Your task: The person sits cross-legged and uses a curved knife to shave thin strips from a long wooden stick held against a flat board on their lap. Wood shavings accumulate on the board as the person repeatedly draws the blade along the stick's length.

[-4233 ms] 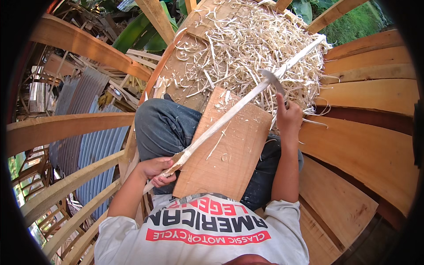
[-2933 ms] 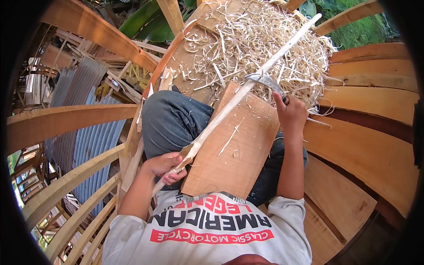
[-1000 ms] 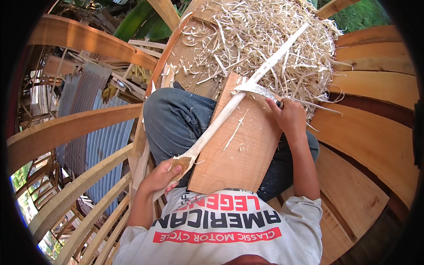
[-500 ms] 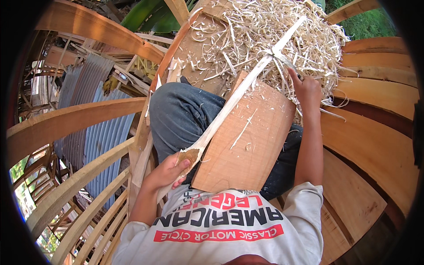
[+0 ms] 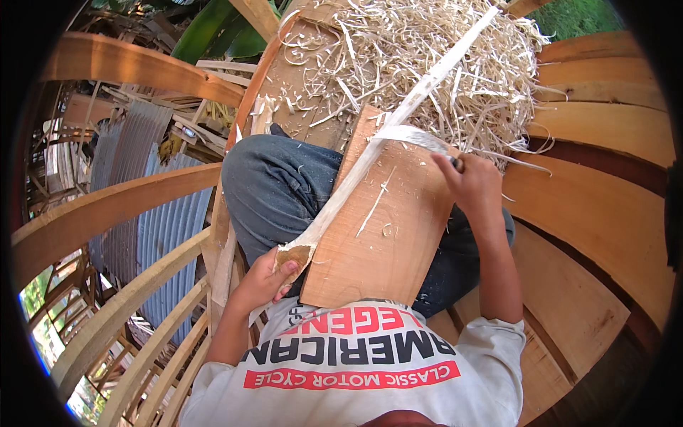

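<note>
My left hand [image 5: 265, 279] is closed around the thick, brown-patched near end of a long pale wooden stick [image 5: 343, 193]. The stick slants away to the upper right, lying over the left edge of a flat wooden board [image 5: 384, 238] on my lap. My right hand [image 5: 475, 186] grips the dark handle of a knife [image 5: 421, 138] above the board's far right part. Its pale, slightly blurred blade reaches left to the stick, around the middle of its length. Loose slivers lie on the board.
A big heap of curled shavings [image 5: 434, 64] covers the planks beyond the board. Curved wooden ribs [image 5: 121, 192] rise on my left, with corrugated metal sheets [image 5: 167, 235] past them. Wide curved planks [image 5: 590, 213] line the right side. My bent left knee [image 5: 274, 185] is beside the stick.
The knife has come down along the stick toward me, from over the shavings to above the board. My left hand keeps its hold on the stick's near end.
</note>
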Tool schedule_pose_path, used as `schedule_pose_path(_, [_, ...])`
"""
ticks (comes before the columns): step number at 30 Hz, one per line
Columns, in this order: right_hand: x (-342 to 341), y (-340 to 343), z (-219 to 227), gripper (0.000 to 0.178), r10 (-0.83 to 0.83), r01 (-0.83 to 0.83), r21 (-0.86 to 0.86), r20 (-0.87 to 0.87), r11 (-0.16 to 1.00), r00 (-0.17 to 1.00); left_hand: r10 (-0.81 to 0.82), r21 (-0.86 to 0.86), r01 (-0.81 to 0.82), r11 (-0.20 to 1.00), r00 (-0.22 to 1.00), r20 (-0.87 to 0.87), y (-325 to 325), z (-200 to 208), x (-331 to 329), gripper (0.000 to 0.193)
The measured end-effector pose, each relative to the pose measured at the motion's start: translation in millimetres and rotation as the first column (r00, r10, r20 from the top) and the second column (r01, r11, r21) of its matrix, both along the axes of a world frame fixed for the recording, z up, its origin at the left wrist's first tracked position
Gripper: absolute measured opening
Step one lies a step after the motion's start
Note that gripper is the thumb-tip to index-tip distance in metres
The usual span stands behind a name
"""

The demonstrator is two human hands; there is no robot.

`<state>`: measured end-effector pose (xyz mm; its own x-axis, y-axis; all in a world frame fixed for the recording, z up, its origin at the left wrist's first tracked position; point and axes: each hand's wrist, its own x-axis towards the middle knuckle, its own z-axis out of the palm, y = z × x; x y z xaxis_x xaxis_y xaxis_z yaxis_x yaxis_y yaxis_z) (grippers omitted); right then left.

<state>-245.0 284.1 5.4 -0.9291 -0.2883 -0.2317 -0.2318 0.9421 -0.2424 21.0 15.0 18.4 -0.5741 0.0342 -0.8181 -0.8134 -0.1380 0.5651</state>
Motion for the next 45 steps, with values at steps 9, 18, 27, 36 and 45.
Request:
schedule_pose_path(9, [-27,-35,-11,0.078,0.149,-0.145,0.144,-0.022,0.979,0.989,0.025,0.011,-0.025,1.000,1.000,0.018,4,1,-10,0.032])
schedule_pose_path(18, [-109,-25,-27,0.086,-0.087,0.114,0.228,-0.126,0.967,0.988,0.044,0.027,-0.044,0.999,0.999,0.020,0,3,-10,0.032])
schedule_pose_path(27, [-183,133,-54,0.086,-0.295,0.325,0.211,-0.161,0.922,0.942,0.001,-0.017,-0.001,1.000,0.999,-0.045,-1,-14,1,0.037])
schedule_pose_path(36, [-6,-21,1,0.069,0.069,-0.069,0.001,0.012,0.998,0.998,0.021,-0.191,-0.032,0.981,0.998,-0.059,14,-7,0,0.038])
schedule_pose_path(45, [-49,-57,-13,0.079,0.173,-0.165,0.189,-0.031,0.968,0.984,0.035,-0.227,-0.045,0.973,0.998,-0.048,21,-5,-6,0.040])
